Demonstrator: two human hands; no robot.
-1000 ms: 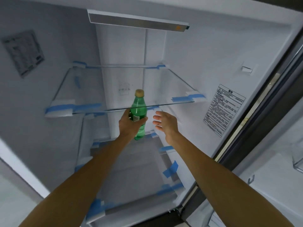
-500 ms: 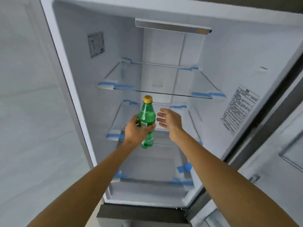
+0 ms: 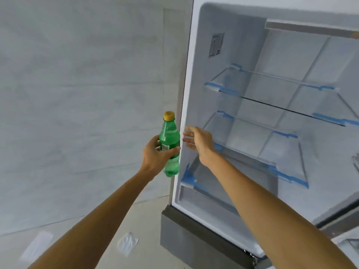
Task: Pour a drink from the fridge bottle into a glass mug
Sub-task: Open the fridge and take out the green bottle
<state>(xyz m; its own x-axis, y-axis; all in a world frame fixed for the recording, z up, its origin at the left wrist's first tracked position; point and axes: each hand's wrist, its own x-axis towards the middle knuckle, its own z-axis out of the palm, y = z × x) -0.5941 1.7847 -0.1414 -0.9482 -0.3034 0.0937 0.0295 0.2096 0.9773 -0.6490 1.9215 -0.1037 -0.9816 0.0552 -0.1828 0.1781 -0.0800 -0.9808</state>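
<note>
Now left hand (image 3: 155,152) clamped round green bottle (image 3: 169,140), upright, outside the open fridge (image 3: 272,113).
Bottle sits at about 9 o'clock of the fridge's left edge, just beside it, yellow cap (image 3: 168,115) on and at 12 o'clock of the body; fingers wrap the label area mid-bottle, base pokes out below the fist at 6 o'clock. Right hand (image 3: 198,139) at 3 o'clock of the bottle, fingers spread and apart, holding nothing, near the bottle but not touching, in front of the fridge's left wall. Fridge door open, glass shelves (image 3: 252,136) with blue tape (image 3: 221,88) at corners, nothing on them. Grey tiled wall (image 3: 77,94) at 9 o'clock of frame, floor (image 3: 136,220) at 6 o'clock. Glass mug not in view.
</note>
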